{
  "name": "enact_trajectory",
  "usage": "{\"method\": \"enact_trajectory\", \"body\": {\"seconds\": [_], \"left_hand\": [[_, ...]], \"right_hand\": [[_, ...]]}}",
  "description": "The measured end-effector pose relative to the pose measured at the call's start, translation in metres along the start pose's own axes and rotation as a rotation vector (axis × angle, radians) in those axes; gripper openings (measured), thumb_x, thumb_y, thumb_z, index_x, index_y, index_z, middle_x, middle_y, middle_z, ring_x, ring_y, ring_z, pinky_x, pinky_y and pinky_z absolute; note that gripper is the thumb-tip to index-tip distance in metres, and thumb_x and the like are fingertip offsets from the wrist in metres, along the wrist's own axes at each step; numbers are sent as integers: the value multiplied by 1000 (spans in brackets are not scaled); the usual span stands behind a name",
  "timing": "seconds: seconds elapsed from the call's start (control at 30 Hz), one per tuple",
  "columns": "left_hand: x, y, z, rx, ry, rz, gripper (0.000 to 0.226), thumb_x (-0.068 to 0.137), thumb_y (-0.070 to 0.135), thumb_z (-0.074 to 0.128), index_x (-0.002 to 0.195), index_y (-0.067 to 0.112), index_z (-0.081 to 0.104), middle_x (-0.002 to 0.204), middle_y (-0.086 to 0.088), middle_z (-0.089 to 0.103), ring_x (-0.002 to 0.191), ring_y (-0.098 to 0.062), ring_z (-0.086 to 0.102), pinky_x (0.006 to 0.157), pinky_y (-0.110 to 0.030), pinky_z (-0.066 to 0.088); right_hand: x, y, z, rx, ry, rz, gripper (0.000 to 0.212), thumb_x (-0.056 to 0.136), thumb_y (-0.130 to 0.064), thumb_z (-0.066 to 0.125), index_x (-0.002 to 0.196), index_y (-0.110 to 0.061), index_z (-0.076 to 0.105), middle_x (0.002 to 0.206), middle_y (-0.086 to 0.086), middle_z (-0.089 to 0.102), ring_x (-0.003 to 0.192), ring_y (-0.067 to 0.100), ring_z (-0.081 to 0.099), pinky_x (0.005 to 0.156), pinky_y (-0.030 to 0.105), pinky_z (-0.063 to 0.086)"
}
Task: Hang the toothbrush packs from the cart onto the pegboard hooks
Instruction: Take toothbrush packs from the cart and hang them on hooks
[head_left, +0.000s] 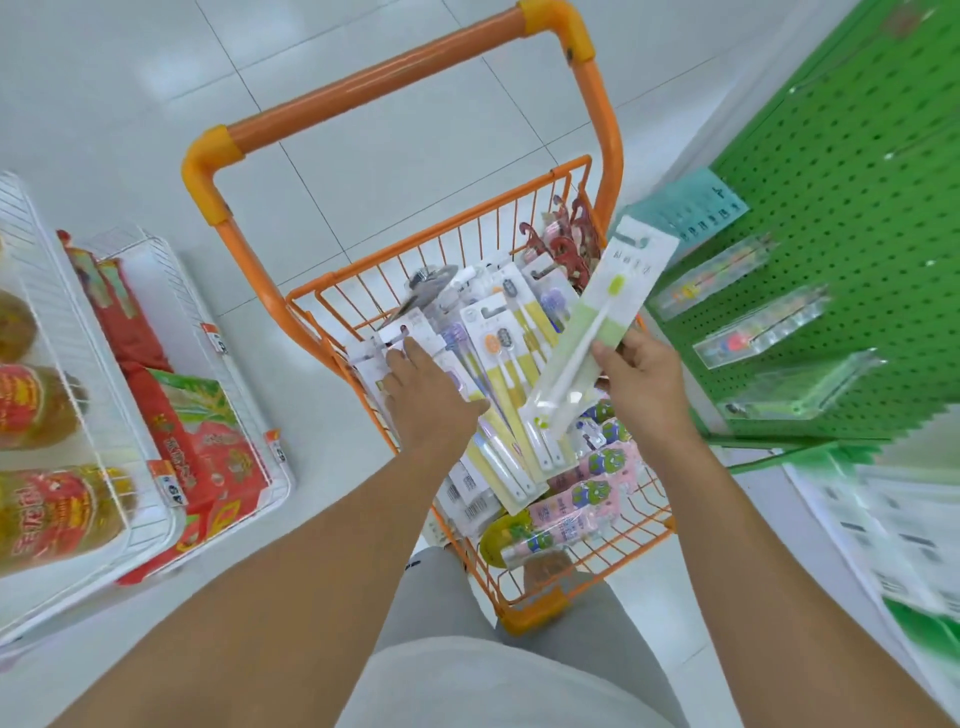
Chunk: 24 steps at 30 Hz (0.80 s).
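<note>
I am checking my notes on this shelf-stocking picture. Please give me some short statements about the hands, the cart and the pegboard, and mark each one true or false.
1. The right hand holds a green toothbrush pack. True.
2. The left hand holds a bottle from the white shelf. False: it rests on the toothbrush packs in the cart.
3. The cart is orange wire with an orange handle. True.
4. The green pack already hangs on a hook of the pegboard. False: it is in the right hand's grip, above the cart.
5. The pegboard is to the person's left. False: it stands to the right, and the white wire shelves are to the left.
</note>
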<state>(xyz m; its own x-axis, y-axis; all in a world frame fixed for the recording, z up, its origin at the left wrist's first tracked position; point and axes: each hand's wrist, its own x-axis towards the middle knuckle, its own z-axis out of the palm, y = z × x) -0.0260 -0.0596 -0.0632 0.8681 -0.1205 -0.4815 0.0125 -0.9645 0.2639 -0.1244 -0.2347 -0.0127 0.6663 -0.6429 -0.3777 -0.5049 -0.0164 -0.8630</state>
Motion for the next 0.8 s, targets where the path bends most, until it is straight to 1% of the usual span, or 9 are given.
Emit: {"method": "enact_trajectory", "body": {"seconds": [0.17,0.27,0.33,0.4,0.5,0.6,0.67,0.73,0.8], "left_hand": [[4,-8,1,-191,110,-4,99,69,22,83,147,15,22,134,-14,31,110,-32,51,88,-35,47],[-2,-12,-15,-574,193,73,91,68,-3,77,144,17,29,124,-3,41,91,-14,58,60,-10,42],[-10,-11,-28,-770,255,121,83,73,-3,76,142,16,32,102,12,50,80,7,58,57,-2,41],[-16,-8,-40,-847,294,178,69,79,9,77,135,12,38,93,14,50,78,4,56,61,0,41],[-14,-10,-46,-774,310,260,55,84,21,74,124,4,40,85,15,50,68,0,53,59,-11,43],[-16,-15,-50,-611,217,280,47,88,21,71,119,3,40,77,6,46,64,-10,46,61,-27,41],[-19,-14,-57,-615,113,302,50,82,20,77,118,10,44,96,3,56,82,-14,53,66,-24,43],[-28,-1,-65,-641,-3,375,53,79,19,81,124,18,53,109,9,64,92,-3,62,69,-12,45],[-48,22,-69,-675,-136,396,38,81,18,81,114,23,62,98,15,69,81,11,64,65,-8,49]], "right_hand": [[-28,19,0,73,12,60,23,101,-17,58,91,-31,73,94,1,76,91,25,72,80,46,61],[-37,21,-2,166,23,104,25,100,-14,58,90,-30,74,92,1,77,90,28,73,81,46,62],[-42,18,-3,217,-4,123,22,100,-10,57,97,-25,73,91,-1,77,88,22,73,76,37,62],[-48,16,-8,249,-23,129,20,100,-7,57,106,-18,72,94,-2,77,88,15,73,72,28,60],[-59,19,-19,289,6,136,20,100,-9,57,107,-21,71,96,-1,77,88,15,72,77,35,61],[-69,24,-30,332,18,148,20,100,-8,57,111,-17,71,97,0,77,88,17,72,77,34,62],[-73,28,-37,342,5,142,21,99,-6,57,115,-12,70,96,0,77,87,15,73,73,29,61],[-76,33,-49,369,10,144,20,98,-5,59,114,-10,70,95,0,77,84,14,74,70,26,60],[-81,37,-64,395,2,151,19,97,-4,60,112,-8,71,96,3,77,83,14,74,70,25,60]]}}
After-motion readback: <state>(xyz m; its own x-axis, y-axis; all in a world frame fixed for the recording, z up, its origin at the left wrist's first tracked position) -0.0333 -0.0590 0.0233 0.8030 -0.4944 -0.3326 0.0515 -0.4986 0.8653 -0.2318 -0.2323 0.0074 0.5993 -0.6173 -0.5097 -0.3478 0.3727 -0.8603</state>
